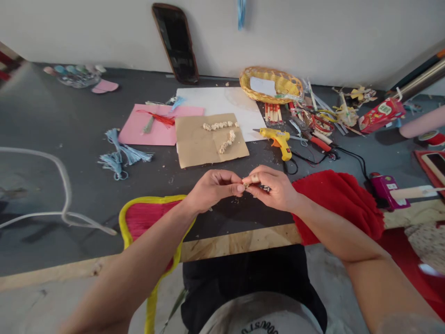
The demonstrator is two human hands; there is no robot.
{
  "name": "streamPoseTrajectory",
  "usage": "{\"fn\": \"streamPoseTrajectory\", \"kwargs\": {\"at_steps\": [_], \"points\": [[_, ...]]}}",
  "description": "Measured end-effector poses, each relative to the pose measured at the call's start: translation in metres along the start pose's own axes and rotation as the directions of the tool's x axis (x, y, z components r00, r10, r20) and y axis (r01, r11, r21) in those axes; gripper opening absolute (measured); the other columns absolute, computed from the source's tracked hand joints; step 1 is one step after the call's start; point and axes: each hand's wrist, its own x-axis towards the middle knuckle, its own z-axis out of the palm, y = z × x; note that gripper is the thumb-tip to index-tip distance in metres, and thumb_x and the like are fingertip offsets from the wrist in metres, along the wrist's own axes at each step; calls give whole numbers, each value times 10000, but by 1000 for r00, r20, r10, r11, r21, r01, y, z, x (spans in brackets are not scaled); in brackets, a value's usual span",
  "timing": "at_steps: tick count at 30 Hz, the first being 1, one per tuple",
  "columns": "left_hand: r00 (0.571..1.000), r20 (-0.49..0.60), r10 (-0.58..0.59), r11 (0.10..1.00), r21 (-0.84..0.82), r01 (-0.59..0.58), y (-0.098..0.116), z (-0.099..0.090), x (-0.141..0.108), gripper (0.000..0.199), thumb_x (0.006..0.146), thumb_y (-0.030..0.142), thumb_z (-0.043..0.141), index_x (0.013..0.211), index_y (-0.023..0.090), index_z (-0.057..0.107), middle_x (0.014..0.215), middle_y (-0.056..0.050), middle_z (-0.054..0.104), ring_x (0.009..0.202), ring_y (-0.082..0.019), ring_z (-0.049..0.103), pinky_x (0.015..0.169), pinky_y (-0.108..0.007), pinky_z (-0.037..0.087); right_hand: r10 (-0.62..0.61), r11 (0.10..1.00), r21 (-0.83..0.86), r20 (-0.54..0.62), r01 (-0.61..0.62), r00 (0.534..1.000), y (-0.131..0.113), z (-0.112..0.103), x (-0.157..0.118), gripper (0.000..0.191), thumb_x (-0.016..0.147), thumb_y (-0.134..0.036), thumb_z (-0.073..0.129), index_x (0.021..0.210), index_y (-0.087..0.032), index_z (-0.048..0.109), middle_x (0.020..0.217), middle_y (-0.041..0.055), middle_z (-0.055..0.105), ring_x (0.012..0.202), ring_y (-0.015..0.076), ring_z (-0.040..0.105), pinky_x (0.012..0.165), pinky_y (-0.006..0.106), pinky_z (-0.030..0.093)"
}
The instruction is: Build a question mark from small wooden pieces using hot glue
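Note:
Above the dark tabletop, my left hand (220, 188) and my right hand (273, 188) meet at the fingertips. Both are closed in a pinch on a small beige piece (246, 185), mostly hidden by the fingers, so its kind cannot be told. A light wrap circles one finger of my right hand. Just beyond lies a brown paper sheet (189, 144) bearing a row of knobbly cream pieces (217, 125) and a shorter slanted row (227, 142). A yellow glue gun (280, 139) rests to the right of the paper. Pale crumbs are scattered under my hands.
A red cloth (337, 204) lies under my right forearm, and a pink pouch with yellow trim (139, 218) under my left. Blue tassels (127, 155) sit at left. Farther back are a wicker basket (250, 95), a leaning phone (177, 44), a juice carton (382, 115) and cables.

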Motion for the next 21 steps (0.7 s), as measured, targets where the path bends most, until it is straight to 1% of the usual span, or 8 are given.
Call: {"fn": "streamPoseTrajectory", "kwargs": {"at_steps": [5,10,13,16,18,21], "points": [[1000,-3,31,998,56,-31,2,-1,0,245,688,342,840,682,127,723,625,-9,669,583,-79,553,563,-187,413,-3,1000,13,-8,3,1000,1,3,-1,101,886,-129,648,973,-178,633,908,62,701,817,131,688,738,250,597],[999,2,38,997,63,-38,3,-1,0,226,693,323,838,696,129,724,623,0,664,572,-72,535,556,-182,403,-6,1000,6,-20,6,1000,2,4,-1,93,892,-144,651,978,-179,648,905,58,704,825,131,692,759,251,600],[1000,12,26,999,31,-26,1,-2,0,231,702,338,837,735,133,736,663,-8,683,611,-80,560,598,-188,427,25,999,20,-26,-24,999,2,2,-1,176,895,-154,655,1069,-176,654,947,65,707,855,129,695,782,250,599],[1000,14,16,1000,10,-16,-1,-4,0,256,717,366,829,808,138,754,693,-15,695,651,-93,585,643,-200,450,74,997,40,-35,-72,997,2,0,-2,261,896,-179,662,1156,-177,638,980,72,706,847,127,697,763,250,605],[1000,23,21,1000,0,-21,-2,-5,0,262,722,371,827,812,136,754,688,-17,691,655,-97,586,653,-206,456,78,996,50,-34,-76,996,1,0,-2,221,895,-194,665,1115,-188,654,967,66,708,838,131,698,744,253,607],[999,37,28,999,-25,-27,-2,-5,1,253,708,357,839,784,134,746,682,-14,684,642,-91,573,633,-200,445,49,998,47,-43,-47,998,1,0,-2,126,889,-191,672,1015,-195,674,920,55,715,842,139,697,745,263,605]]}}
